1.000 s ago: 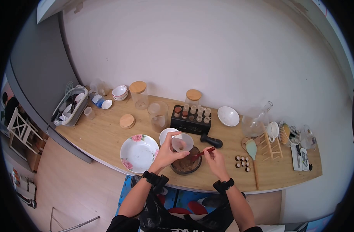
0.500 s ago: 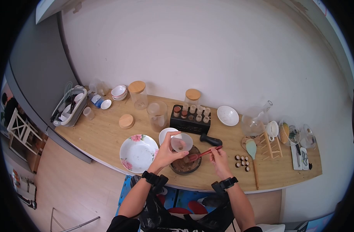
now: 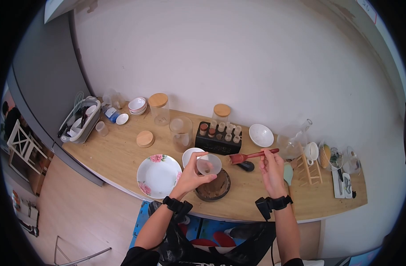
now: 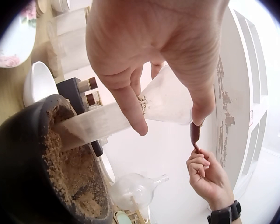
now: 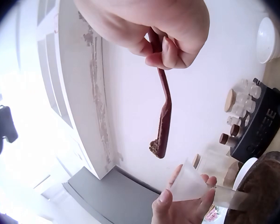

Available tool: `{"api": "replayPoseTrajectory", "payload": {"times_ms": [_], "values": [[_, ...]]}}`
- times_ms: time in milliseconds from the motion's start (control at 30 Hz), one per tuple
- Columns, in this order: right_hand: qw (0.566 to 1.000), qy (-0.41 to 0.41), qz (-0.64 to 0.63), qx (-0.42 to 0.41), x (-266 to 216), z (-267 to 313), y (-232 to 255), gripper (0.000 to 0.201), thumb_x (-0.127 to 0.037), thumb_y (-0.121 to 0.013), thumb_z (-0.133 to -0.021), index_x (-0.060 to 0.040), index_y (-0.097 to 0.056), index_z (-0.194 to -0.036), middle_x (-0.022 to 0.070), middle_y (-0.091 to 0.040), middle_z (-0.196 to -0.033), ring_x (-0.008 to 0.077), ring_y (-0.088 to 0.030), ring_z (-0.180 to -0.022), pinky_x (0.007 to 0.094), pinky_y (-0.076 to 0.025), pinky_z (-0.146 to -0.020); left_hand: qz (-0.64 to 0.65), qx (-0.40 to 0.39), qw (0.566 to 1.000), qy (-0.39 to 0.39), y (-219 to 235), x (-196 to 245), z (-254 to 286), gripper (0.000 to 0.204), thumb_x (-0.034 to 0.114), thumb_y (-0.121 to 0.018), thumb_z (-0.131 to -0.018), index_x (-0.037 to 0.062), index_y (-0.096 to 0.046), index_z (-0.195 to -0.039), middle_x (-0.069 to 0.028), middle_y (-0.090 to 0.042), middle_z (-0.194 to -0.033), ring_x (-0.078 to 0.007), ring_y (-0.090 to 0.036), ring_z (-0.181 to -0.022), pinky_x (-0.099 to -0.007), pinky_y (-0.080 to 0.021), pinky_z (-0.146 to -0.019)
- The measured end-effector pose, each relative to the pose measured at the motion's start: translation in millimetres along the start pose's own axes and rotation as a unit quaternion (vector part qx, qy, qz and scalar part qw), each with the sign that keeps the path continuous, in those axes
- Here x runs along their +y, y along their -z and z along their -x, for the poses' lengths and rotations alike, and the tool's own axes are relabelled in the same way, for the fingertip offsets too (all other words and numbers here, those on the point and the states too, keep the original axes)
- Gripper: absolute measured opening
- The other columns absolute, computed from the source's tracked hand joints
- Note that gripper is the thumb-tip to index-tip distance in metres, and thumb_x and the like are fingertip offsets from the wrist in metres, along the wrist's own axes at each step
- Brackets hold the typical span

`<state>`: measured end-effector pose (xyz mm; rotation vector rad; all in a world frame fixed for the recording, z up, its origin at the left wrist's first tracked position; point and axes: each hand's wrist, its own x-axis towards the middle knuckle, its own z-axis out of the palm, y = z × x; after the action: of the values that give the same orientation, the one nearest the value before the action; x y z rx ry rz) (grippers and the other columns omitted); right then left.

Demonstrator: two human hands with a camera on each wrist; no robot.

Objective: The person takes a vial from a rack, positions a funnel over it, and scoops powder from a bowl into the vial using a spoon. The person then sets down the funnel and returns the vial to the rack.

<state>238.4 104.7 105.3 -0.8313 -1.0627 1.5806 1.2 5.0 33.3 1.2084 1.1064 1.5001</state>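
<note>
The left hand (image 3: 190,175) grips a clear funnel (image 3: 208,164) above the dark bowl (image 3: 214,186) of brown powder. Farther out to its right, the right hand (image 3: 272,167) pinches a red spoon (image 3: 250,156), handle level, loaded tip aimed left at the funnel's mouth.

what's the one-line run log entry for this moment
left hand: holds funnel over dark bowl of brown powder | right hand: holds loaded red spoon, raised beside funnel | surface: wooden counter
</note>
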Motion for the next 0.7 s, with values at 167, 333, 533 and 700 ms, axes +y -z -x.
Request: {"api": "replayPoseTrajectory", "payload": {"times_ms": [167,333,533,700], "values": [[0.998,0.035,0.024,-0.050,11.5,-4.0,-24.9,0.017,-0.015,-0.054,-0.097,-0.0001,-0.059,-0.104,0.0011,-0.055,-0.076,0.0063,-0.048,-0.059,0.0191,-0.033,-0.050,0.001,0.001,1.000,0.001,-0.5,1.8,0.3,0.074,0.012,-0.081,-0.072,0.0089,-0.037,-0.131,-0.0081,-0.055,-0.106,-0.0186,-0.055,-0.106,-0.0317,-0.052,-0.087],[0.995,0.028,0.015,-0.097,25.8,-8.8,-27.5,0.016,-0.012,-0.052,-0.097,0.0003,-0.058,-0.107,0.0028,-0.055,-0.081,0.0077,-0.050,-0.064,0.0203,-0.035,-0.052,-0.015,0.006,1.000,-0.006,-1.0,5.6,2.0,0.075,0.011,-0.081,-0.072,0.0089,-0.037,-0.132,-0.0098,-0.056,-0.109,-0.0191,-0.055,-0.106,-0.0325,-0.052,-0.086],[0.993,0.022,-0.018,-0.113,25.9,-9.0,-29.9,0.015,-0.009,-0.051,-0.096,0.0004,-0.058,-0.106,0.0031,-0.056,-0.082,0.0083,-0.051,-0.067,0.0205,-0.036,-0.055,-0.019,-0.003,1.000,0.017,-0.3,8.8,1.4,0.075,0.011,-0.082,-0.071,0.0130,-0.036,-0.130,-0.0096,-0.044,-0.128,-0.0205,-0.051,-0.116,-0.0339,-0.049,-0.092],[0.991,0.027,-0.022,-0.130,28.2,-11.6,-28.0,0.014,-0.007,-0.051,-0.095,-0.0003,-0.058,-0.105,0.0030,-0.056,-0.083,0.0084,-0.051,-0.068,0.0205,-0.036,-0.055,-0.024,-0.006,0.999,0.038,0.5,10.2,2.5,0.074,0.010,-0.081,-0.071,0.0128,-0.037,-0.130,-0.0096,-0.045,-0.127,-0.0195,-0.051,-0.114,-0.0333,-0.049,-0.092]]}}
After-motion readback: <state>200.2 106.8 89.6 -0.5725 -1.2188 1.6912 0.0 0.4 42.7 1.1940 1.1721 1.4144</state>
